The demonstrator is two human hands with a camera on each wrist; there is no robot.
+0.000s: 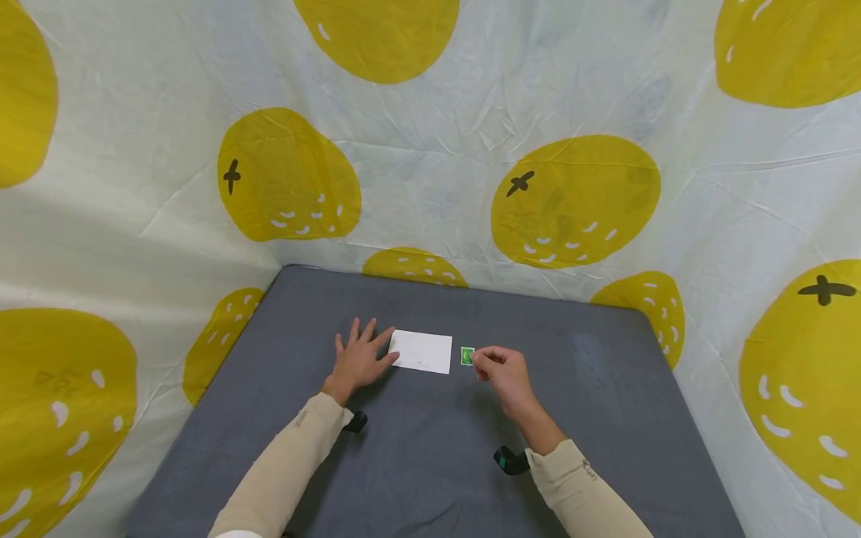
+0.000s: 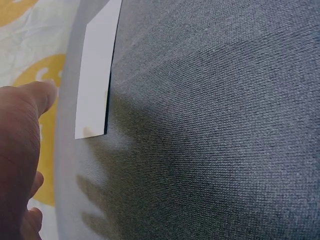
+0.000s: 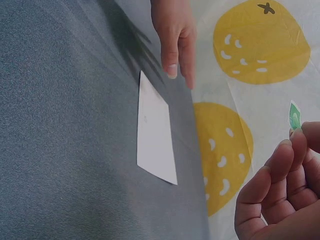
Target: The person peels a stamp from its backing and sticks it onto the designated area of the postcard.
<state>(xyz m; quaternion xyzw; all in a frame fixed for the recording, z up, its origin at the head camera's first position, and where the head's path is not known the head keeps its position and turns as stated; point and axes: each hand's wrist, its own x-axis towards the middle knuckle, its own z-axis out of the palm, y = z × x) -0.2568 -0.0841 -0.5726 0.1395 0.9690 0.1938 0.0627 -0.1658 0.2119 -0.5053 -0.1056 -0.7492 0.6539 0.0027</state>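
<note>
A white rectangular card or envelope [image 1: 422, 352] lies flat on the grey table. My left hand [image 1: 360, 362] hovers at its left edge with the fingers spread, and its shadow falls on the cloth in the left wrist view. Between the thumb and fingers of my right hand [image 1: 503, 376] I pinch a small green postage stamp [image 1: 467, 356] with a white border. The stamp [image 3: 295, 116] is held up off the table, just right of the white card [image 3: 154, 135]. My fingertips cover one edge of the stamp.
Grey cloth covers the table [image 1: 430, 463]. Behind and beside it hangs a pale curtain [image 1: 430, 179] printed with large yellow fruit. A dark wrist camera [image 1: 511, 461] sits at the right cuff and another [image 1: 356, 422] at the left.
</note>
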